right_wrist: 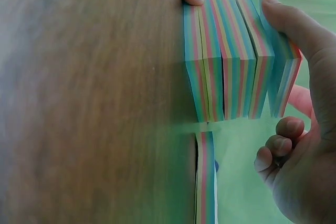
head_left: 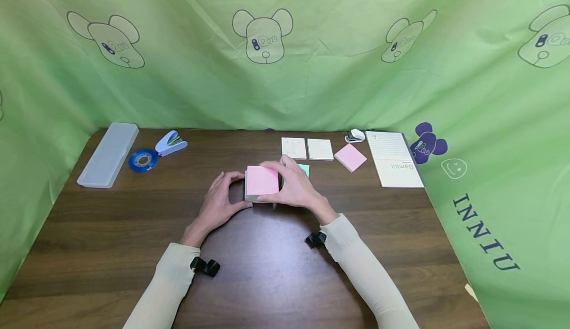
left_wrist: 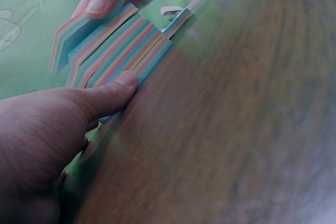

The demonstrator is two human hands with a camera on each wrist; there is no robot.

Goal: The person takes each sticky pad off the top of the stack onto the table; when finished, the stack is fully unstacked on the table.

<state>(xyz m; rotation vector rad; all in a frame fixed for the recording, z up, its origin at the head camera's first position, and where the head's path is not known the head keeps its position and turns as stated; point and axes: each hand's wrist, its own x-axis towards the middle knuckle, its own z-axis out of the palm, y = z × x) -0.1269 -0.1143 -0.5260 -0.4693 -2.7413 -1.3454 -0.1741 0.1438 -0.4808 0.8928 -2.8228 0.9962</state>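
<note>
A stack of multicoloured sticky note pads stands on the table in front of me. My left hand holds the stack from its left side, its thumb against the lower pads in the left wrist view. On top, a sticky note pad with a pink upper face is pinched between the thumb and fingers of my right hand. In the right wrist view this top pad tilts slightly, with a narrow wedge of a gap above the pads below. A green pad lies behind the right hand, partly hidden by it.
Two whitish pads, a pink pad, a small white stapler and a notepad lie at the back right. A translucent case, blue tape roll and light-blue stapler lie back left. A green curtain borders the table.
</note>
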